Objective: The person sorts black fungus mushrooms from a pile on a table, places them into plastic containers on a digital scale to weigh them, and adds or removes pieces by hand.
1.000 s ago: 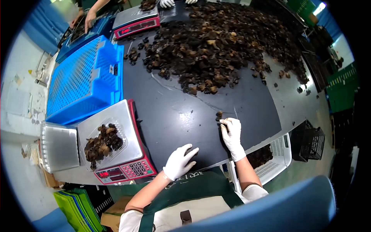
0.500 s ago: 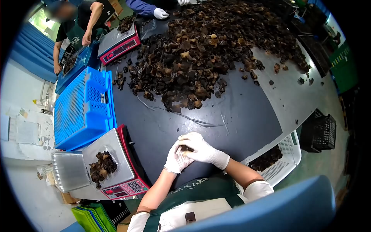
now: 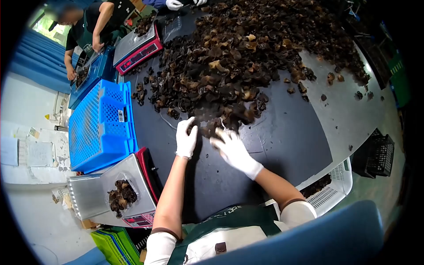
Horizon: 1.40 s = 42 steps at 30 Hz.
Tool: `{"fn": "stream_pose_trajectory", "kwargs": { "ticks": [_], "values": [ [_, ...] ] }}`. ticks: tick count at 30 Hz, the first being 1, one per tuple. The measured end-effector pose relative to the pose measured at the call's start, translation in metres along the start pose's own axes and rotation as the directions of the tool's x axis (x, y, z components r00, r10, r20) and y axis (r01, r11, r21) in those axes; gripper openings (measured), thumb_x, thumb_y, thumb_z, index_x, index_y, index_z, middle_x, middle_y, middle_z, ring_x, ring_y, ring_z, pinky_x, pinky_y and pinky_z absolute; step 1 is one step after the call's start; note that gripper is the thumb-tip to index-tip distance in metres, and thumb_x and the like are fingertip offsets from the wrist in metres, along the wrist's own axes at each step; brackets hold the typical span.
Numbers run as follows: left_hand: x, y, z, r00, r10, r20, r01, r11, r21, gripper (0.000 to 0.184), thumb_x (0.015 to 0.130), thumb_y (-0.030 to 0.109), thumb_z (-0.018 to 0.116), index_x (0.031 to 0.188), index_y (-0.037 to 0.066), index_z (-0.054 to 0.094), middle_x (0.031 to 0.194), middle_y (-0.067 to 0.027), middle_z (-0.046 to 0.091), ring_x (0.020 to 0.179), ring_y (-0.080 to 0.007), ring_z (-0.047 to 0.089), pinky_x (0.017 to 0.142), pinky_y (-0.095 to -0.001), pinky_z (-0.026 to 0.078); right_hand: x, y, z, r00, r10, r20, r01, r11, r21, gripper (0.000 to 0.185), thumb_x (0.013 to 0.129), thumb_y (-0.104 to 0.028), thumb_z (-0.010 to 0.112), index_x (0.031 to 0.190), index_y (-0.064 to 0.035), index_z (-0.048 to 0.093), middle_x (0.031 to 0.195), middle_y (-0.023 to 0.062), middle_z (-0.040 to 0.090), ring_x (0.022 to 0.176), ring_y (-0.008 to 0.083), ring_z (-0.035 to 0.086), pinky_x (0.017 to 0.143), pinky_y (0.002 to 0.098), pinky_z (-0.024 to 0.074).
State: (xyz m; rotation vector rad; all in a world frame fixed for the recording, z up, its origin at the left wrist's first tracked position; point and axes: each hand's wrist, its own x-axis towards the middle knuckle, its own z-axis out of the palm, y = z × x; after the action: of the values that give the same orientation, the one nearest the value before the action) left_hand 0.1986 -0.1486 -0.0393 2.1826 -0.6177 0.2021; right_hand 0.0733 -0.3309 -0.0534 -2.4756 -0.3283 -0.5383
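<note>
A large heap of dark brown wood ear mushrooms (image 3: pixel 221 75) covers the far part of the table (image 3: pixel 291 137). At its near edge is my left hand (image 3: pixel 186 139) in a white glove, thumb and fingers apart beside the mushrooms. My right hand (image 3: pixel 235 152), gloved too, reaches the same edge with spread fingers that touch a few pieces and are slightly blurred. To the left, a clear plastic tray of wood ear mushrooms (image 3: pixel 122 197) rests on the plate of a red scale (image 3: pixel 145 176).
A blue crate (image 3: pixel 99 128) and a second red scale (image 3: pixel 139 53) stand along the left. Clear trays (image 3: pixel 85 196) are stacked beside the near scale. A white basket (image 3: pixel 331 194) and a black crate (image 3: pixel 375 154) are at the right. Two co-workers are at the far side.
My hands were clasped together close to my body. They have separated and moved forward to the heap's near edge, where some mushrooms are displaced.
</note>
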Motion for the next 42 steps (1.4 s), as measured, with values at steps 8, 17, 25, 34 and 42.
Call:
{"fn": "stream_pose_trajectory", "kwargs": {
  "ticks": [8, 17, 25, 34, 42],
  "values": [
    [-0.044, 0.023, -0.02, 0.942, -0.115, 0.316, 0.073, 0.987, 0.143, 0.013, 0.085, 0.017, 0.068, 0.093, 0.01, 0.062, 0.102, -0.0085, 0.06, 0.09, -0.03, 0.064, 0.078, -0.0341, 0.052, -0.065, 0.029, -0.077, 0.939, 0.33, -0.097, -0.306, 0.929, 0.206, 0.039, 0.075, 0.005, 0.065, 0.112, -0.0083, 0.067, 0.117, 0.0153, 0.062, 0.107, 0.0342, 0.06, 0.093, 0.0402, 0.0502],
    [-0.077, 0.029, -0.039, 0.943, -0.27, 0.195, 0.257, 0.962, 0.087, 0.027, 0.085, 0.004, 0.065, 0.112, 0.005, 0.063, 0.102, -0.0115, 0.063, 0.095, -0.0265, 0.065, 0.086, -0.034, 0.051, -0.047, 0.0, -0.068, 0.96, 0.274, -0.064, -0.277, 0.959, -0.051, 0.081, 0.065, -0.039, 0.083, 0.135, -0.0112, 0.055, 0.144, 0.0211, 0.043, 0.126, 0.0431, 0.043, 0.106, 0.0544, 0.0351],
    [-0.067, 0.063, -0.013, 0.991, -0.014, 0.131, -0.015, 0.975, 0.22, 0.038, 0.085, 0.026, 0.071, 0.116, 0.007, 0.062, 0.117, -0.0171, 0.058, 0.107, -0.0356, 0.057, 0.09, -0.0406, 0.05, -0.015, 0.002, -0.029, 0.969, 0.245, 0.021, -0.23, 0.935, -0.27, 0.06, 0.078, -0.036, 0.074, 0.132, -0.0163, 0.056, 0.141, 0.0148, 0.047, 0.122, 0.0348, 0.044, 0.101, 0.0486, 0.0345],
    [-0.079, 0.049, 0.003, 0.999, 0.014, -0.043, -0.015, 1.0, -0.014, 0.013, 0.082, 0.007, 0.07, 0.094, 0.004, 0.065, 0.1, -0.0116, 0.063, 0.084, -0.0256, 0.065, 0.071, -0.0333, 0.054, -0.049, 0.01, -0.054, 0.923, 0.312, -0.224, -0.227, 0.914, 0.337, 0.016, 0.082, -0.009, 0.073, 0.097, -0.0089, 0.068, 0.096, 0.0093, 0.065, 0.074, 0.0213, 0.061, 0.065, 0.032, 0.0487],
    [-0.103, 0.062, -0.041, 0.536, -0.294, 0.792, 0.462, -0.683, -0.566, 0.013, 0.094, 0.012, 0.06, 0.1, 0.001, 0.063, 0.095, -0.0116, 0.067, 0.069, -0.0204, 0.059, 0.055, -0.0248, 0.052, -0.049, -0.031, -0.08, 0.5, 0.471, 0.726, -0.059, -0.818, 0.572, 0.017, 0.1, -0.029, 0.057, 0.105, -0.0139, 0.064, 0.098, 0.0064, 0.063, 0.071, 0.0158, 0.052, 0.064, 0.0316, 0.045]
  ]
}}
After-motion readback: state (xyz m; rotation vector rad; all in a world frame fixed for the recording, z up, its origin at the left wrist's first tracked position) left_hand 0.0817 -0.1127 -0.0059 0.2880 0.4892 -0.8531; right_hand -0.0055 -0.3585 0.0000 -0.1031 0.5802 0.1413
